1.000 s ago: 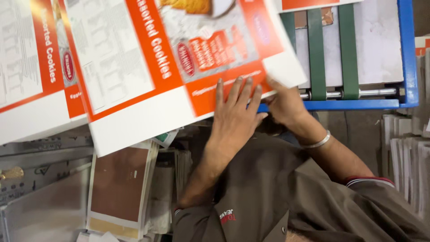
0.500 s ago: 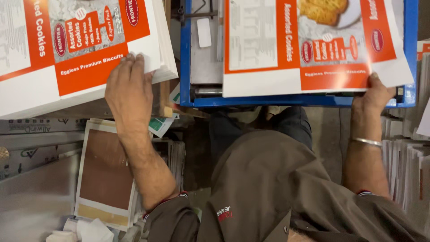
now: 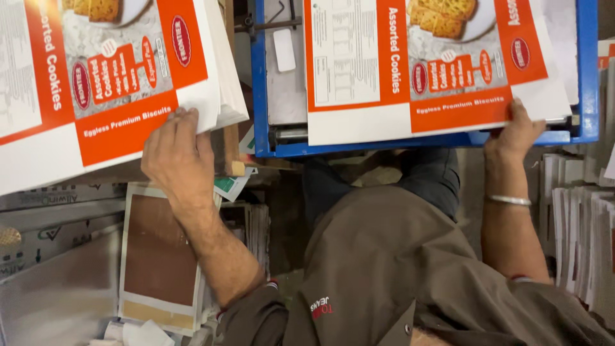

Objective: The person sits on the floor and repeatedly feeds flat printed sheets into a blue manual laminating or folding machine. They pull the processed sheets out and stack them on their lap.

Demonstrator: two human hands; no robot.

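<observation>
At the lower edge of the stack of printed sheets point(image 3: 96, 83) on the left, the left hand point(image 3: 176, 154) lies flat, its fingers point(image 3: 186, 122) close together and pressed on the white margin of the top sheet, thumb out of sight, so I cannot tell whether it pinches the edge or only rests there. Half a second ago this hand sat a little higher on the same stack; a second ago both hands were together at one sheet in the middle. Since then one sheet has crossed to the right, which I judge to mean a sheet has been fed and the next is being readied. The right hand point(image 3: 516, 131) grips the bottom edge of that single printed sheet point(image 3: 423, 70), fingers curled over and under it, the sheet lying on the blue-framed feed tray point(image 3: 259, 96) and overhanging its near rail. A metal bangle point(image 3: 509, 200) circles the right wrist. Below the left forearm lies a brown card sheet point(image 3: 160, 256), and stacked sheets point(image 3: 576, 237) stand on edge at the right.
</observation>
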